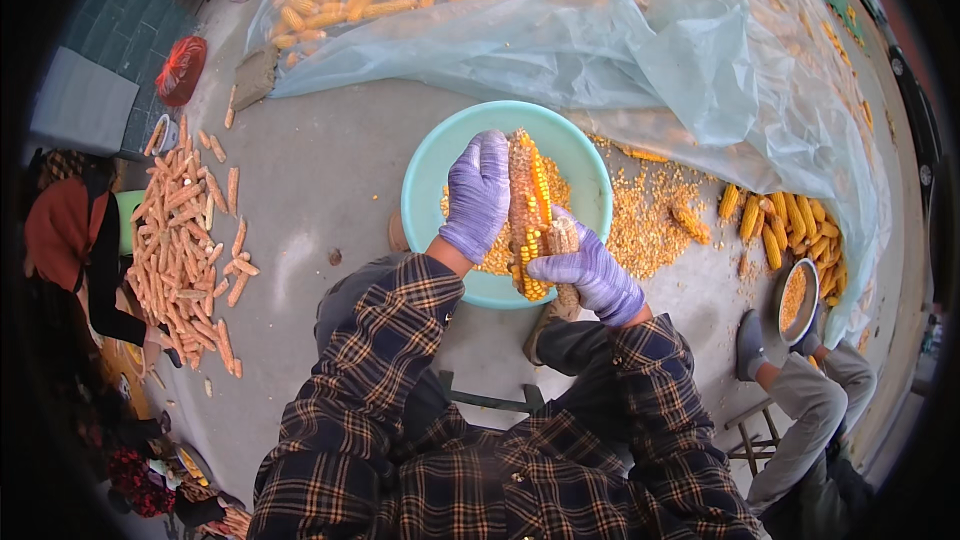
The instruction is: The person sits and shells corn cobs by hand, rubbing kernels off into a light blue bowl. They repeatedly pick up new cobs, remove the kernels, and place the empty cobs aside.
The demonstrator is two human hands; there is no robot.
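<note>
My left hand (478, 195), in a purple knit glove, grips a partly shelled ear of corn (531, 217). Rows of yellow kernels remain along its right side and lower end; the left side is stripped to the cob. In a matching glove, my right hand (589, 274) holds a bare corncob (564, 236) against the ear, its thumb across the ear's lower kernels. Both hands are over a mint-green plastic basin (424, 165) between my legs. Loose kernels (556, 180) lie inside it, partly hidden by my hands and the ear.
Spilled kernels (649, 225) cover the concrete right of the basin. A translucent plastic sheet (555, 45) drapes over heaped corn ears ahead. Bare cobs (184, 240) are piled at left beside a crouching person (82, 240). At right, a seated person's legs (799, 397) flank a metal bowl (795, 300) of kernels.
</note>
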